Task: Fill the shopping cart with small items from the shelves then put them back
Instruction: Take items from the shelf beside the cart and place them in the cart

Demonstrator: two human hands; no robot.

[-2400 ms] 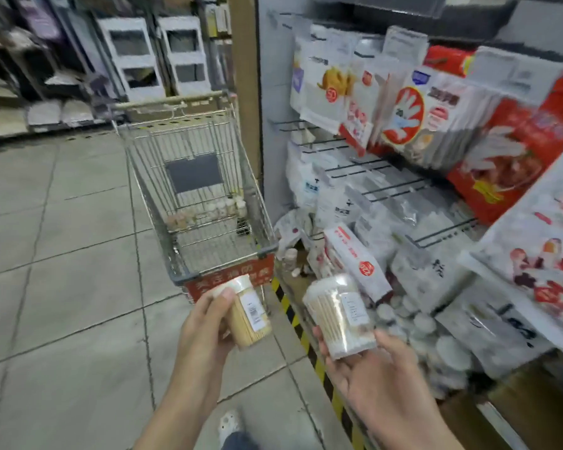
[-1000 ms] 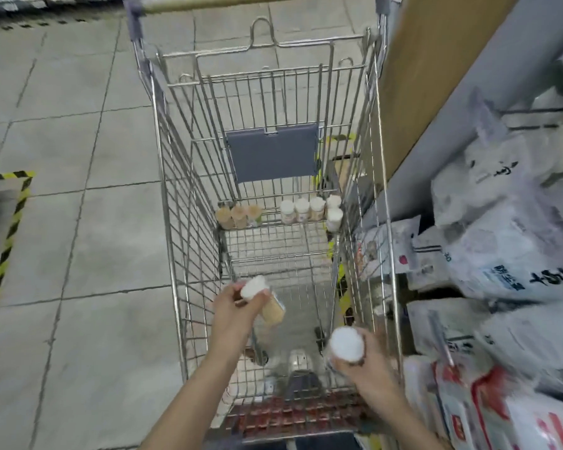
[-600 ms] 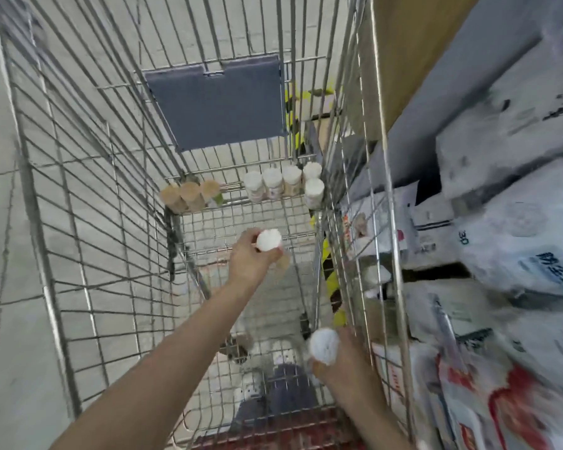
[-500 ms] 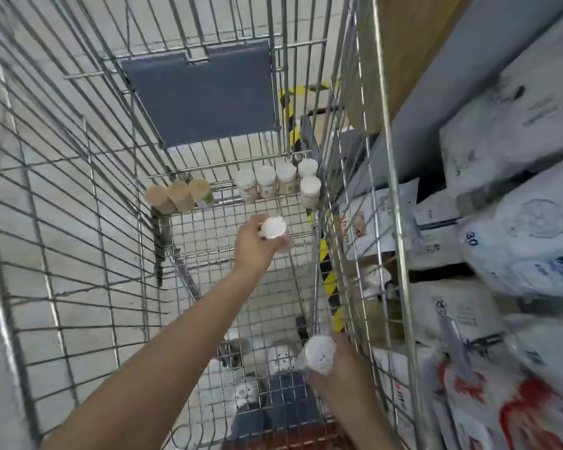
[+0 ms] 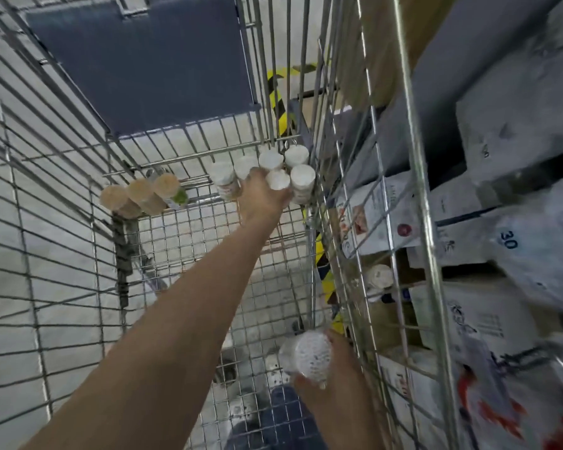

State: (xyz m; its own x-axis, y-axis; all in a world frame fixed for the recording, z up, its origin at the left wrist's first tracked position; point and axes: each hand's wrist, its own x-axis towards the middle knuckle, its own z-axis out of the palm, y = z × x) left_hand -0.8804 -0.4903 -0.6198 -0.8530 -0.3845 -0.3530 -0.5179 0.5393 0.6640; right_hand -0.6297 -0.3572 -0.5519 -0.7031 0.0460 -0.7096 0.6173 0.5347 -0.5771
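I look down into a wire shopping cart (image 5: pixel 62 196). My left hand (image 5: pixel 262 198) is stretched to the cart's far end and holds a white-capped tub (image 5: pixel 277 180) among several white-capped tubs (image 5: pixel 301 178) standing in the far right corner. Three tan-topped tubs (image 5: pixel 140 194) stand in a row to their left. My right hand (image 5: pixel 330 378) is low at the near right, inside the cart, gripping a clear tub of cotton swabs (image 5: pixel 307 354) seen from its top.
A grey flap (image 5: pixel 137 63) hangs on the cart's far wall. Shelves with white packets (image 5: pixel 517 125) and boxes (image 5: pixel 374 219) press close on the right, just past the cart's side. Tiled floor (image 5: pixel 4 164) lies to the left.
My left hand has carried its tub forward to the far right corner, among the white-capped tubs. My right hand has stayed low at the near right with its tub.
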